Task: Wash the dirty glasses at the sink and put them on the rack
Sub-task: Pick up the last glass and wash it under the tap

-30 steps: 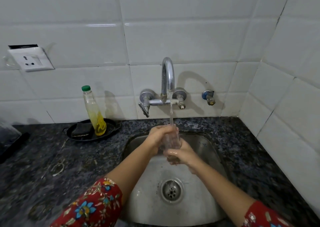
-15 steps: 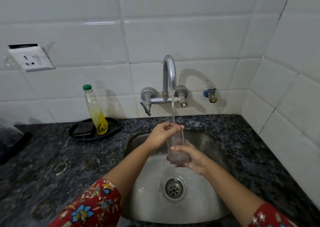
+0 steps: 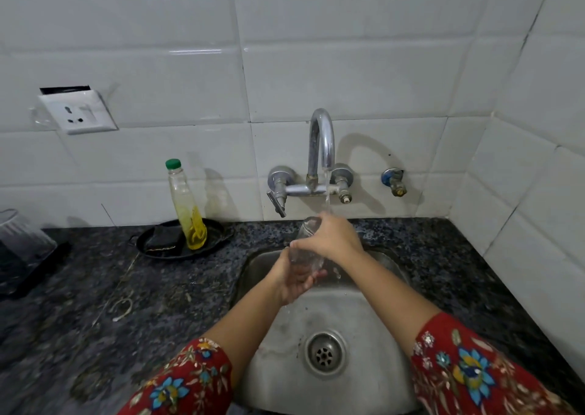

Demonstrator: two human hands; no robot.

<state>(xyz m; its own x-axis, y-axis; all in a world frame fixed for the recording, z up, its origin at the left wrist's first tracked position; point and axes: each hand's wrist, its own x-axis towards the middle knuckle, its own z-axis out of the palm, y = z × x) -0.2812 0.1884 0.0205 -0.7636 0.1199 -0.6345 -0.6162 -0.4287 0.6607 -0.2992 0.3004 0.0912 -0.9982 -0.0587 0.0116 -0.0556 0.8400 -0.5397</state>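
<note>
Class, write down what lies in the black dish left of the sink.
A green-capped bottle of yellow liquid stands in the black dish, beside a dark scrubbing pad. The dish floor under them is covered.

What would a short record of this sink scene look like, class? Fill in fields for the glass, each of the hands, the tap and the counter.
glass: clear glass, tilted, held over the sink
left hand: left hand cups the glass from below
right hand: right hand grips the glass from above
tap: tap running; water falls onto the right hand and glass
counter: green-capped bottle with yellow liquid stands in a black dish, left of the sink
</note>
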